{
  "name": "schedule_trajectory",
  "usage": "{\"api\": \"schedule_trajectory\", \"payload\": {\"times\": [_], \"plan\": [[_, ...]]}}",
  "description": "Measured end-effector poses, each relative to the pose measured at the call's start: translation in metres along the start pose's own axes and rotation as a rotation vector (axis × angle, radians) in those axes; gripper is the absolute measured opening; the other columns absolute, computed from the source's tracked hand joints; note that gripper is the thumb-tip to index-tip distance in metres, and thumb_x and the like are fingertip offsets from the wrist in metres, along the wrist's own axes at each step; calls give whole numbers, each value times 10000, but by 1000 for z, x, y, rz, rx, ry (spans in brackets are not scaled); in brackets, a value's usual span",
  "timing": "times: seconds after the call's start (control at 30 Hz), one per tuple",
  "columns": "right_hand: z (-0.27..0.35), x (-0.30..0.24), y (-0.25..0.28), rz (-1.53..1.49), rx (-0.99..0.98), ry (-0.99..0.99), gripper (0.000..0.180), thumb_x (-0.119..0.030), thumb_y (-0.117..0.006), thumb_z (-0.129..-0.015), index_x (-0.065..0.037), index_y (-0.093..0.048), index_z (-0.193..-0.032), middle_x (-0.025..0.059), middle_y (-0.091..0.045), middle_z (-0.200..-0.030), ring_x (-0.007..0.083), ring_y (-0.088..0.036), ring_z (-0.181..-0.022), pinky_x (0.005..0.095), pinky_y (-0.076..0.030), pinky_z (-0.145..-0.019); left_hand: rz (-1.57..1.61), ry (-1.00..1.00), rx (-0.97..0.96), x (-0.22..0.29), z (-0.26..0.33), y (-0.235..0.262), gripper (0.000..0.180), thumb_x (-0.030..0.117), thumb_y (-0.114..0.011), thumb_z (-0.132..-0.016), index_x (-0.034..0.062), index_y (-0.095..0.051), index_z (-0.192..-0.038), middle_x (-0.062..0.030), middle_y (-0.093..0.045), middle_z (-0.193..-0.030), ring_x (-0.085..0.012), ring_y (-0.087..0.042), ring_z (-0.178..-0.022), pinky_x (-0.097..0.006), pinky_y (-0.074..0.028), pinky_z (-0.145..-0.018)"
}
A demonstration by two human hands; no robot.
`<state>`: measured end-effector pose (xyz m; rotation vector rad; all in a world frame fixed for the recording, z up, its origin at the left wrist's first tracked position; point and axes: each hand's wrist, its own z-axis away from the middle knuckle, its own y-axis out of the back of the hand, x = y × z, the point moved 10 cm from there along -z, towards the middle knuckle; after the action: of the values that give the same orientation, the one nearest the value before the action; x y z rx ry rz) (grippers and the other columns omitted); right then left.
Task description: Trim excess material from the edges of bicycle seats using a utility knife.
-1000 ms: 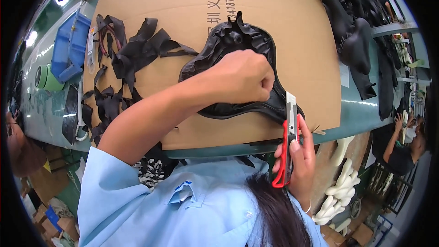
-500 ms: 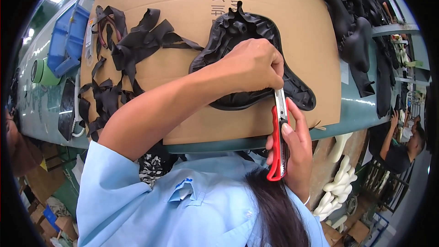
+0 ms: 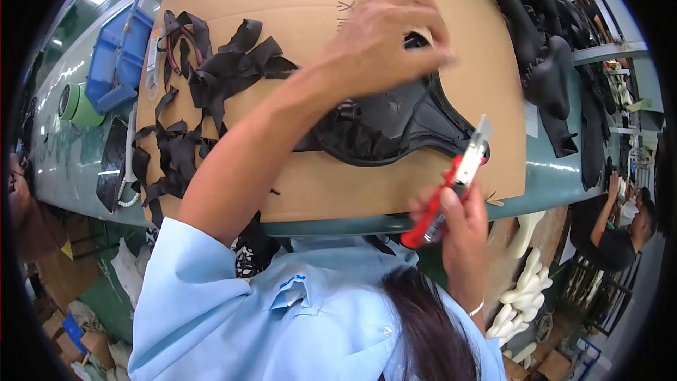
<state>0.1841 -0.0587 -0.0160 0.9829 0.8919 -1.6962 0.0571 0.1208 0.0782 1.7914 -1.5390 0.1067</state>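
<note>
A black bicycle saddle (image 3: 395,116) lies underside up on a cardboard sheet (image 3: 338,194), its narrow nose toward the lower right and gathered cover material along its rim. Blurred by motion, my left hand (image 3: 391,39) is over the saddle's wide end; I cannot make out whether its fingers grip anything. My right hand (image 3: 462,222) is closed around a red utility knife (image 3: 448,194). The blade is out and points up beside the saddle's nose, apart from my left hand.
Black fabric offcuts (image 3: 233,70) are heaped at the left of the cardboard. Beyond them are a blue bin (image 3: 116,60) and a green roll (image 3: 77,104). More black saddles (image 3: 546,77) are piled at the right; pale saddle-shaped pieces (image 3: 522,289) lie below. Another person (image 3: 620,229) is at far right.
My left hand has lifted away from the blade and moved up. My right hand has tilted the knife to the right, and its blade no longer meets the left fingers. The saddle has shifted slightly.
</note>
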Motion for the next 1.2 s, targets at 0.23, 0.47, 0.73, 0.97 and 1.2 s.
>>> {"api": "schedule_trajectory", "payload": {"times": [0.23, 0.47, 0.73, 0.97, 1.2], "plan": [[-83, -44, -12, 244, -70, 321, 353, -151, -653, -912, -4, -496, -1192, 6, -576, -889, 54, -552, -806, 207, -457, -696, -450, 702, -276, -40, 74, 42, 311, 321, -588, -914, 28, -685, -958, -139, -656, -1053, -296, -619, -949, -386, -461, -832], [-98, -64, -38, 318, -189, 343, 399, -177, -661, -895, -7, -536, -1234, 67, -639, -912, 77, -583, -757, 213, -473, -689, -157, 770, -162, 22, 85, -14, 341, 327, -678, -868, 4, -599, -942, -112, -595, -687, -265, -595, -607, -341, -471, -585], [-17, -91, 7, 918, -49, 810, 469, -61, -631, -881, -10, -509, -1331, 117, -677, -974, 132, -606, -676, 259, -490, -607, -160, 862, -205, 25, 105, -31, 316, 297, -694, -851, 3, -579, -836, -87, -557, -624, -244, -542, -553, -357, -404, -535], [-22, -96, -32, 1404, -408, 716, 569, -64, -674, -820, -193, -538, -1357, 101, -547, -675, 235, -534, -534, 344, -429, -512, 53, 755, 7, 31, 108, -24, 171, 145, -636, -836, -22, -627, -801, -95, -601, -720, -233, -489, -672, -343, -391, -680], [-3, -90, -41, 1696, -406, 684, 615, -129, -662, -843, -246, -465, -1414, 80, -450, -623, 242, -501, -500, 364, -392, -476, 235, 869, 205, 22, 121, -14, 134, 87, -621, -812, 5, -595, -709, -89, -557, -626, -232, -487, -616, -352, -394, -663]]}}
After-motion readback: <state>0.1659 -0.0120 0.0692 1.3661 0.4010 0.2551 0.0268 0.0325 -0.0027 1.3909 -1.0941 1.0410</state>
